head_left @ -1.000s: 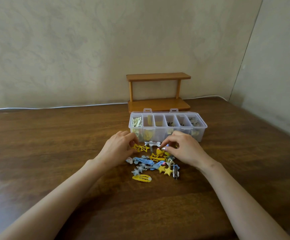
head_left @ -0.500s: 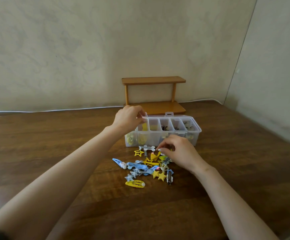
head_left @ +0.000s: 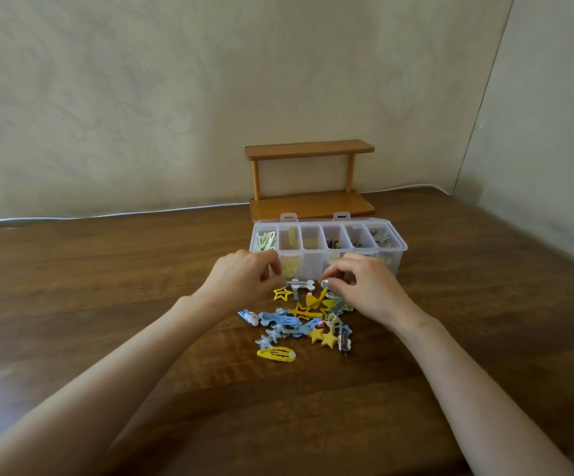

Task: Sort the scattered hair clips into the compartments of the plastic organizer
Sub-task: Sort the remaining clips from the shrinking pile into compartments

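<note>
Briefly, both hands were recorded low over the far edge of the loose pile of hair clips (head_left: 299,317), which lay on the wooden table (head_left: 107,286) just in front of the clear plastic organizer (head_left: 403,248). The left hand (head_left: 244,280) was held with its fingers curled, thumb and forefinger drawn together at the left end of a white bone-shaped clip (head_left: 302,284); whether that clip was actually pinched could not be told. The right hand (head_left: 368,290) was likewise curled, its fingertips (head_left: 325,284) pressed down among the clips at the right of the bone-shaped one; whether anything was gripped there could not be told either. A yellow outlined star clip (head_left: 282,293) was noted just beside the left hand's fingers, near the bone-shaped clip. Nearer the person, several blue clips (head_left: 278,319), two solid yellow stars (head_left: 323,336) and a yellow oval snap clip (head_left: 276,355) were seen, the last lying at the near edge of the pile. The organizer stood open, with six compartments visible in a row: pale clips in the leftmost, yellow ones in the next two, dark ones in the fourth and fifth, and greyish ones in the rightmost. Two latch tabs stood up along its far rim. Behind it a small two-tier wooden shelf (head_left: 309,180) was set against the wall, and a white cable (head_left: 107,215) ran along the back edge of the table.
</note>
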`<control>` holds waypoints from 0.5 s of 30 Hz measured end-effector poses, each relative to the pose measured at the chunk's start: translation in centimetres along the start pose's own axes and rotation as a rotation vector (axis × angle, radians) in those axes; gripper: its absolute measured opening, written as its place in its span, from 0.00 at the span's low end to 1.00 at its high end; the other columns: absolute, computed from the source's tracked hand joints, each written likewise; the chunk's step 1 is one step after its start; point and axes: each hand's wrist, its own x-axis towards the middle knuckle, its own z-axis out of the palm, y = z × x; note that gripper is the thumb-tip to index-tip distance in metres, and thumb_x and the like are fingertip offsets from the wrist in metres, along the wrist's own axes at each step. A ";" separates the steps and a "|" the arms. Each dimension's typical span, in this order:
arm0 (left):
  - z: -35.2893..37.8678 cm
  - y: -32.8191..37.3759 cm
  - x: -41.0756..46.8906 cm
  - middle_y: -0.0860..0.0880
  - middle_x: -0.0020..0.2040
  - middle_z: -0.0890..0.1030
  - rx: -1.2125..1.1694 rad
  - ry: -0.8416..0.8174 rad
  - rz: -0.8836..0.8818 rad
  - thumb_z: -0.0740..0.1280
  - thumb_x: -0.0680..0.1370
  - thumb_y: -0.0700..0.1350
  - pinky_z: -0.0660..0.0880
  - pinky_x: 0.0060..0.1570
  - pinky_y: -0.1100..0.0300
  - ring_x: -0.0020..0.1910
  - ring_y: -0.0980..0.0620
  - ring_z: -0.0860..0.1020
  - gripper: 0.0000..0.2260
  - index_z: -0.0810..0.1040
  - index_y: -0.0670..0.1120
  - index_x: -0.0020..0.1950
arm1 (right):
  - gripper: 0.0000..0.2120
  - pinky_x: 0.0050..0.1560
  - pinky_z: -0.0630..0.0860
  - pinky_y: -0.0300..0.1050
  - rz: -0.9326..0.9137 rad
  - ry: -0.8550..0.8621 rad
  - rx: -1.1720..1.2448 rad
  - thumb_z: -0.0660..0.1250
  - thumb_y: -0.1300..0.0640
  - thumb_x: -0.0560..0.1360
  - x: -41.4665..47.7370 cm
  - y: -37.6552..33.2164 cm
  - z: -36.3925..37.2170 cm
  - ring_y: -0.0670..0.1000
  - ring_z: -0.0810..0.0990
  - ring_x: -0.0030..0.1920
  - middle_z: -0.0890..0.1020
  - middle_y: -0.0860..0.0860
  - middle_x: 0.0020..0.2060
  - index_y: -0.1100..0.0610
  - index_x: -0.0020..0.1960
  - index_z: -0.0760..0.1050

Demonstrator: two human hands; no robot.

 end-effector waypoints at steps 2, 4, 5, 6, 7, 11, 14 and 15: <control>0.9 0.2 0.1 0.53 0.48 0.81 0.097 -0.133 -0.023 0.64 0.75 0.58 0.74 0.43 0.58 0.47 0.52 0.78 0.15 0.75 0.51 0.57 | 0.04 0.40 0.66 0.33 0.012 0.003 0.017 0.68 0.54 0.75 0.0 0.1 0.0 0.38 0.73 0.42 0.75 0.38 0.39 0.50 0.47 0.81; 1.6 0.4 0.3 0.51 0.52 0.80 0.118 -0.178 -0.046 0.65 0.75 0.59 0.75 0.45 0.57 0.49 0.50 0.78 0.18 0.74 0.50 0.59 | 0.04 0.39 0.65 0.32 0.022 0.000 0.028 0.68 0.54 0.75 0.0 0.2 0.1 0.38 0.73 0.42 0.75 0.38 0.39 0.49 0.46 0.81; 1.8 0.4 0.4 0.50 0.53 0.80 0.112 -0.184 -0.056 0.65 0.75 0.58 0.75 0.47 0.56 0.51 0.49 0.78 0.18 0.74 0.50 0.59 | 0.03 0.39 0.65 0.32 0.025 0.001 0.030 0.68 0.54 0.75 0.0 0.3 0.1 0.38 0.73 0.41 0.76 0.39 0.40 0.49 0.46 0.81; 2.0 0.5 0.5 0.49 0.53 0.80 0.100 -0.189 -0.068 0.65 0.75 0.57 0.75 0.48 0.55 0.51 0.49 0.78 0.17 0.74 0.49 0.58 | 0.03 0.40 0.66 0.33 0.028 0.003 0.032 0.68 0.54 0.75 0.1 0.3 0.1 0.39 0.73 0.41 0.76 0.39 0.40 0.49 0.45 0.81; 2.0 0.6 0.6 0.49 0.53 0.80 0.082 -0.194 -0.080 0.66 0.75 0.56 0.75 0.47 0.55 0.51 0.48 0.78 0.16 0.74 0.48 0.57 | 0.03 0.41 0.67 0.34 0.033 0.005 0.035 0.68 0.54 0.75 0.1 0.4 0.1 0.40 0.74 0.42 0.78 0.41 0.41 0.49 0.45 0.81; 2.0 0.7 0.7 0.49 0.50 0.80 -0.006 -0.233 -0.132 0.68 0.74 0.54 0.71 0.42 0.58 0.48 0.49 0.77 0.13 0.75 0.47 0.52 | 0.04 0.44 0.73 0.38 0.043 0.010 0.043 0.67 0.54 0.75 0.2 0.5 0.0 0.42 0.76 0.44 0.80 0.43 0.44 0.49 0.46 0.81; 1.7 0.6 0.7 0.51 0.45 0.78 -0.046 -0.229 -0.148 0.70 0.72 0.54 0.70 0.39 0.58 0.44 0.51 0.75 0.12 0.74 0.48 0.47 | 0.04 0.46 0.74 0.40 0.044 0.010 0.040 0.67 0.54 0.75 0.2 0.5 0.0 0.43 0.76 0.45 0.80 0.44 0.44 0.49 0.46 0.81; 1.6 0.5 0.6 0.51 0.43 0.78 -0.050 -0.217 -0.147 0.70 0.72 0.54 0.70 0.38 0.59 0.43 0.51 0.75 0.12 0.74 0.48 0.45 | 0.04 0.46 0.74 0.41 0.045 0.012 0.038 0.67 0.54 0.75 0.2 0.5 0.0 0.43 0.76 0.45 0.80 0.44 0.44 0.49 0.46 0.81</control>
